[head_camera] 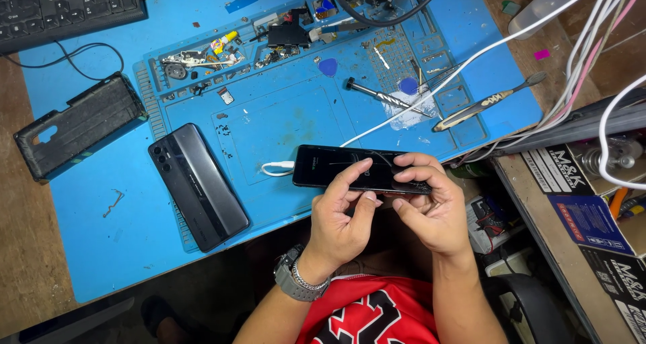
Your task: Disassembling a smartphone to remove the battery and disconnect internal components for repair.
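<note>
Hands meet over the near edge of the desk (81,250), where a black smartphone (330,165) is held face up between them, just above the blue work mat (282,122). The left hand (340,216) is closed on the phone's near long edge, its fingers (355,170) curled over the dark screen and the thumb pressed against the side. The right hand (431,209) is likewise closed on the phone's right end, with fingertips laid across the glass. A white cable (431,88) is plugged into the phone's left end and is run off toward the upper right. A second phone (198,186) is laid back up on the mat, well to the left, and a black phone case (81,125) is seen beyond it. A screwdriver (383,96), a brush (488,103), a blue pick (328,66) and loose small parts (202,58) are scattered on the mat's far half. A keyboard (67,4) is set at the top left corner.
</note>
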